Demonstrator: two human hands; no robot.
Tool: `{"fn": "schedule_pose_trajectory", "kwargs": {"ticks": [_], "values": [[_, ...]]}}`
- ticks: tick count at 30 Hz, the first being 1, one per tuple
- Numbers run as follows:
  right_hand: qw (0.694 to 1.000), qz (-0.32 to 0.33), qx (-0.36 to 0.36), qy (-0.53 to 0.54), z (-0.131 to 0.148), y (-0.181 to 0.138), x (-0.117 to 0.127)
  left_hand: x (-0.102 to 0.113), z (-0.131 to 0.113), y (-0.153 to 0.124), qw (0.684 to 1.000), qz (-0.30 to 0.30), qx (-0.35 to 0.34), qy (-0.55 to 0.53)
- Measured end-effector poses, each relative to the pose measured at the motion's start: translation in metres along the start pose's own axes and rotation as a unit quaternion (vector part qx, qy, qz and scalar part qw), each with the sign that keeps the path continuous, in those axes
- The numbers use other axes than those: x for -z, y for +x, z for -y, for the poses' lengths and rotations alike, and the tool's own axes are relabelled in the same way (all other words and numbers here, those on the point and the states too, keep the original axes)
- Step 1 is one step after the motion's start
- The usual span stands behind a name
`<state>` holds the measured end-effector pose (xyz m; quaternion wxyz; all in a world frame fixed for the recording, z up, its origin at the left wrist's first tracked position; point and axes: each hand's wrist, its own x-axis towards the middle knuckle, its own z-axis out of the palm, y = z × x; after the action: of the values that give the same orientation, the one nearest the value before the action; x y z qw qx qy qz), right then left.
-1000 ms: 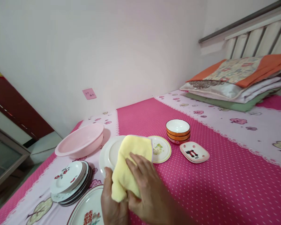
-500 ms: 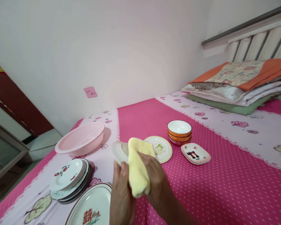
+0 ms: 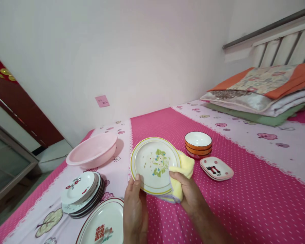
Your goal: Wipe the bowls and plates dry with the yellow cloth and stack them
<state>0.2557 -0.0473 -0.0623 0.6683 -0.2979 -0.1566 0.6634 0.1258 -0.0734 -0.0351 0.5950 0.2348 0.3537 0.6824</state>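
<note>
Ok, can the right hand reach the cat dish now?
Likely not yet: the right hand holds the yellow cloth and yellow-rimmed plate, though the way to the cat dish looks free.

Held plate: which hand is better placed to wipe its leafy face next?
Probably the right: the right hand already has the cloth at the right edge of the held plate, while the left hand grips the near rim without any cloth.

On my feed I see a pink rectangle with dark marks (image 3: 102,101) on a plain white wall (image 3: 147,61), a round pale-pink basin (image 3: 104,156) on the pink-and-white patterned bedspread (image 3: 254,210), and orange-edged floral fabric (image 3: 266,79) topping piled bedding (image 3: 259,117) beside a white slatted headboard (image 3: 284,49).
</note>
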Motion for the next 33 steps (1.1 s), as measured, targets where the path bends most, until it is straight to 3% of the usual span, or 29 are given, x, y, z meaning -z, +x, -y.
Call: {"fn": "schedule_pose_trajectory", "kwargs": {"ticks": [4,7,9,11,14,16,18,20,22,24,25,27,31,33], "values": [[0.995,0.085,-0.017,-0.044,-0.003,-0.008,-0.002,-0.006,0.0,-0.001,0.992,-0.121,-0.006,-0.023],[0.989,0.115,0.004,-0.094,-0.001,-0.005,0.004,-0.008,-0.004,-0.001,0.986,-0.156,-0.049,-0.027],[0.988,0.063,0.043,-0.131,0.007,0.003,0.011,-0.007,-0.006,0.0,0.984,-0.161,-0.074,-0.035],[0.977,-0.042,0.129,-0.166,0.019,0.011,0.019,-0.006,-0.007,0.001,0.982,-0.168,-0.082,-0.041],[0.907,-0.175,0.307,-0.228,0.04,0.014,0.025,-0.005,-0.007,0.003,0.983,-0.169,-0.059,-0.04],[0.865,-0.182,0.377,-0.275,0.046,0.008,0.023,-0.007,-0.007,0.004,0.985,-0.161,-0.037,-0.049],[0.866,-0.11,0.371,-0.317,0.042,-0.001,0.017,-0.009,-0.005,0.004,0.987,-0.15,-0.015,-0.062],[0.871,0.032,0.319,-0.372,0.032,-0.009,0.013,-0.011,-0.002,0.003,0.988,-0.139,0.004,-0.074],[0.825,0.17,0.291,-0.453,0.023,-0.015,0.011,-0.008,0.001,0.003,0.989,-0.119,0.02,-0.084],[0.742,0.252,0.304,-0.542,0.019,-0.018,0.012,-0.002,0.003,0.003,0.99,-0.082,0.053,-0.105],[0.704,0.272,0.313,-0.576,0.018,-0.019,0.013,0.002,0.004,0.003,0.989,-0.06,0.071,-0.118],[0.66,0.29,0.324,-0.613,0.019,-0.021,0.013,0.01,0.005,0.004,0.984,-0.015,0.102,-0.149],[0.616,0.325,0.343,-0.63,0.018,-0.027,0.006,0.017,0.006,0.007,0.976,0.062,0.123,-0.17],[0.589,0.332,0.354,-0.646,0.014,-0.029,0.001,0.013,0.008,0.006,0.978,0.069,0.126,-0.152]]}}
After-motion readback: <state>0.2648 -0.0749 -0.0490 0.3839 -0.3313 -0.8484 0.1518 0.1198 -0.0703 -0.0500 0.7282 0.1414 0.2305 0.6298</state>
